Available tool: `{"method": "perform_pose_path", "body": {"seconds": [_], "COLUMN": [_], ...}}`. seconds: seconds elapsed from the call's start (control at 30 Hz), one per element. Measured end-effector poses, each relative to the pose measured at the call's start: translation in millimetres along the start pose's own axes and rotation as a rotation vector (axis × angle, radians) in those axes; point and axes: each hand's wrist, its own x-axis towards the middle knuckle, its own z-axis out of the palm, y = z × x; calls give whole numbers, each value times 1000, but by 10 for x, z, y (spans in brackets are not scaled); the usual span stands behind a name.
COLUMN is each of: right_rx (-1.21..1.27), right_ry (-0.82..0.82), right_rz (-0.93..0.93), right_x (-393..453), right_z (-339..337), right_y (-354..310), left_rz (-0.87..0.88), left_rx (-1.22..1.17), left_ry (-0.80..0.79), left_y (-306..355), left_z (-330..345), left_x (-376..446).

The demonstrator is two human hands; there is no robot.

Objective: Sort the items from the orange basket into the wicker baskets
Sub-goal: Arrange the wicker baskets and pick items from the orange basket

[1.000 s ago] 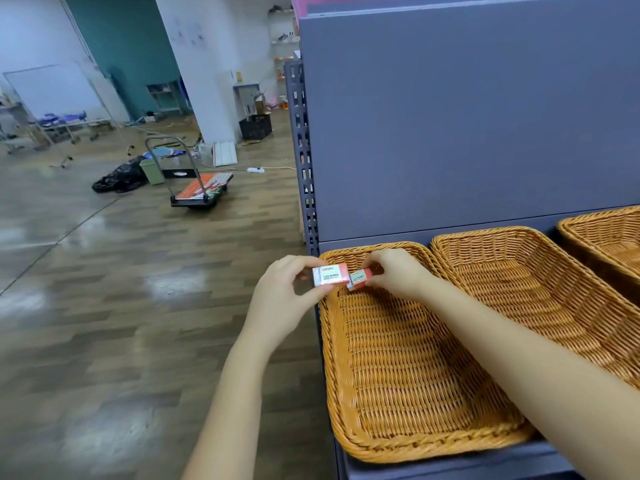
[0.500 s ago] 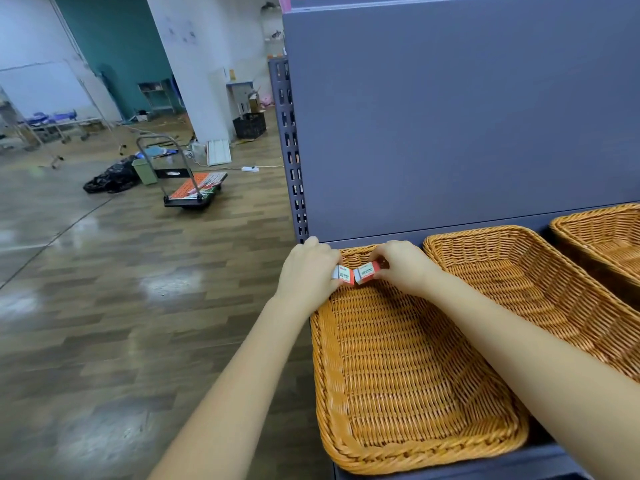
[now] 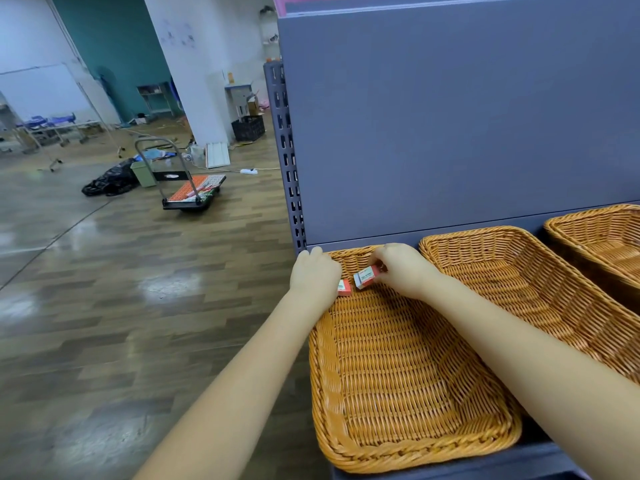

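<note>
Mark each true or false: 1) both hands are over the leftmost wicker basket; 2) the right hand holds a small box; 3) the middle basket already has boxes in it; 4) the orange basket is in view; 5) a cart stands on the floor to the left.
1) True: the left hand and right hand are at the far end of the leftmost basket.
2) True: it pinches a small red and white box.
3) False: the middle basket shows only bare weave.
4) False: only wicker baskets show.
5) True: a cart stands on the floor.
</note>
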Motion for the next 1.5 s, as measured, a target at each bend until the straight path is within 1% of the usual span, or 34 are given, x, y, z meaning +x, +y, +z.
{"method": "perform_pose_path", "body": {"seconds": [0.33, 0.67, 0.8, 1.03, 1.23, 1.33, 1.4, 1.5], "right_rx": [4, -45, -75, -68, -105, -132, -203, -297], "right_ry": [-44, 8, -24, 10, -24, 48, 89, 74], "right_rz": [16, 15, 16, 23, -31, -92, -155, -196], "right_x": [34, 20, 17, 28, 22, 11, -39, -152], "right_z": [93, 182, 201, 255, 172, 77, 55, 91], "right_y": [-15, 9, 20, 8, -10, 1, 18, 66], "left_rz": [-24, -43, -70, -44, -89, -103, -88, -28], "left_rx": [-7, -14, -40, -21, -48, -66, -84, -107], "left_ry": [-19, -11, 3, 13, 21, 89, 123, 94], "left_y": [59, 95, 108, 117, 154, 197, 263, 388], "left_z": [19, 52, 85, 91, 30, -34, -78, -75], "left_x": [48, 7, 14, 12, -25, -39, -60, -116]}}
